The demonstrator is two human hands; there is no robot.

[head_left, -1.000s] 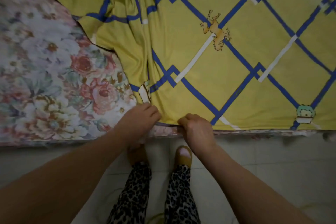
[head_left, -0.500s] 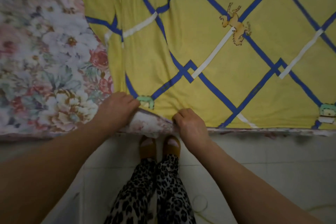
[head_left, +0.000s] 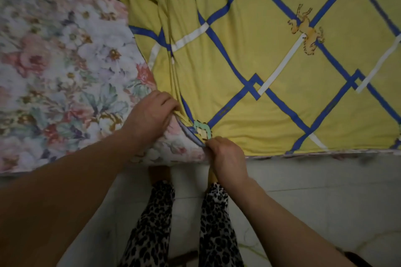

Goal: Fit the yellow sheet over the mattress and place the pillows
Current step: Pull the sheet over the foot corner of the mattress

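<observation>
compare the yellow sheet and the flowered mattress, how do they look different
The yellow sheet carries blue and white diamond lines with small animal prints; the mattress is covered in pink and white flowers. The sheet is creased and bunched near its left edge; the mattress surface lies flat. The sheet is gripped by the left hand and right hand; the mattress is not gripped. Both are patterned fabric, and the sheet lies on top of the mattress.
</observation>
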